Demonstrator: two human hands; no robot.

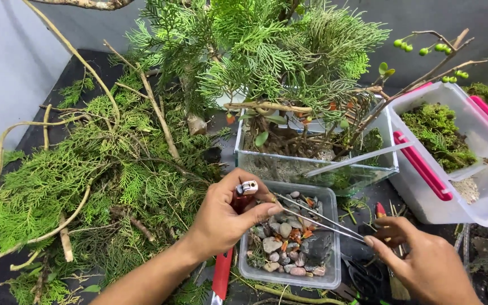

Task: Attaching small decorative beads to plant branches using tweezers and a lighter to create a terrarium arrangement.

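We recorded, nearest the camera, the right hand (425, 265) at about five o'clock, its fingers pinched on the near end of long metal tweezers (317, 218), whose tips ran toward eleven o'clock. The left hand (227, 212) lay at six o'clock, thumb and fingers closed around a lighter (247, 189) with a metal cap, just beside the tweezer tips; whether tips and lighter touched, we could not tell. Beneath both stood a small clear tub (329, 279) of mixed pebbles (283, 243), with a red-handled tool (222, 274) lying at its seven o'clock side. Scissors (362, 279) lay dark under the right hand. Farther out, at twelve o'clock, we noted a glass tank (312, 169) holding a conifer-like plant (266, 51) and bare twigs. At two o'clock sat an open plastic box with pink clasps (481, 130) containing moss (439, 133). Cut green foliage (86, 175) covered the dark table (80, 68) from eight to eleven o'clock.
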